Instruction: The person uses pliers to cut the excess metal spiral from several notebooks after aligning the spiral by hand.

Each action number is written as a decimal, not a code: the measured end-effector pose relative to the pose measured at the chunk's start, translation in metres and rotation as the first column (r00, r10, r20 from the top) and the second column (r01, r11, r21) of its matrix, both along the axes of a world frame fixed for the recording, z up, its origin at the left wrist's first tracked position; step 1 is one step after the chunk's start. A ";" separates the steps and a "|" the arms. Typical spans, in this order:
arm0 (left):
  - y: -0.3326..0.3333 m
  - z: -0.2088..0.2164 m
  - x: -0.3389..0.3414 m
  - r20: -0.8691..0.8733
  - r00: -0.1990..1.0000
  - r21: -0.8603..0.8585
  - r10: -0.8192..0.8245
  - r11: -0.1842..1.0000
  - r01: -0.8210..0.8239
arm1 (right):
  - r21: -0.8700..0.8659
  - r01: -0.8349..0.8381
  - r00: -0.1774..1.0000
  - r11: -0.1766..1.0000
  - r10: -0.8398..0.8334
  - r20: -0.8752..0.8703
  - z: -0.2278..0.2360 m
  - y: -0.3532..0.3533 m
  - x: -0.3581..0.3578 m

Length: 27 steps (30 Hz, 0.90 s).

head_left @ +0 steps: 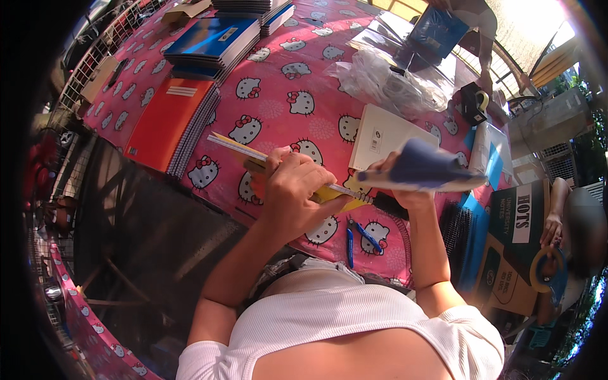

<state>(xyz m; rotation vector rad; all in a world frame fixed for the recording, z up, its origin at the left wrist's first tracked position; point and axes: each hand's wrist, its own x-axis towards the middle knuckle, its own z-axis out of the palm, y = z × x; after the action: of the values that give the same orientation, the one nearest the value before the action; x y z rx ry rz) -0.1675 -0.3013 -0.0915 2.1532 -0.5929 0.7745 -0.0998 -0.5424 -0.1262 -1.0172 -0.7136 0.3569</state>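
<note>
My left hand (297, 187) is closed round a yellow-covered spiral notebook (237, 147), seen nearly edge-on above the table. At its right end, wire coils show beside a dark piece (389, 204) that I cannot make out. My right hand (411, 195) grips a bent, dark blue cover (424, 164) with a pale lower edge, smeared by motion. Blue-handled cutting pliers (364, 240) lie on the table just below my hands. A white notebook or pad (380, 136) with a small label lies beyond my right hand, partly hidden by it.
The pink patterned tablecloth (272, 82) carries a red notebook stack (168, 120), blue notebooks (209, 41), clear plastic (392, 82) and a black tape dispenser (472, 104). Blue covers with black coils (465, 240) and a cardboard box (516, 253) stand right. Other people's hands (484, 82) are at the far right and right.
</note>
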 end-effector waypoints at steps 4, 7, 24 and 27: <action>-0.004 0.000 0.005 -0.010 1.000 0.018 0.018 1.000 -0.018 | -0.746 0.381 0.924 0.546 -0.188 0.334 0.004 -0.017 -0.005; -0.004 0.005 0.006 -0.017 1.000 0.024 0.013 1.000 -0.012 | -0.581 0.263 0.956 0.770 -0.289 0.051 0.017 -0.009 -0.010; 0.042 0.008 0.003 -0.248 0.968 0.136 0.042 0.991 -0.008 | -0.712 0.461 0.886 0.530 -0.226 0.405 0.013 0.017 0.003; 0.043 0.013 0.002 -0.157 0.975 0.210 0.156 0.970 -0.122 | -0.670 0.413 0.900 0.617 -0.166 0.403 0.017 0.023 -0.010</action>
<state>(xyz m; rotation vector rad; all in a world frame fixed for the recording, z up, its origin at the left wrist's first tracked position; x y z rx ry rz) -0.1653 -0.2580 -0.0789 2.4390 -0.4478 0.6142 -0.1099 -0.5191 -0.1094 -1.9998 -0.6579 0.1935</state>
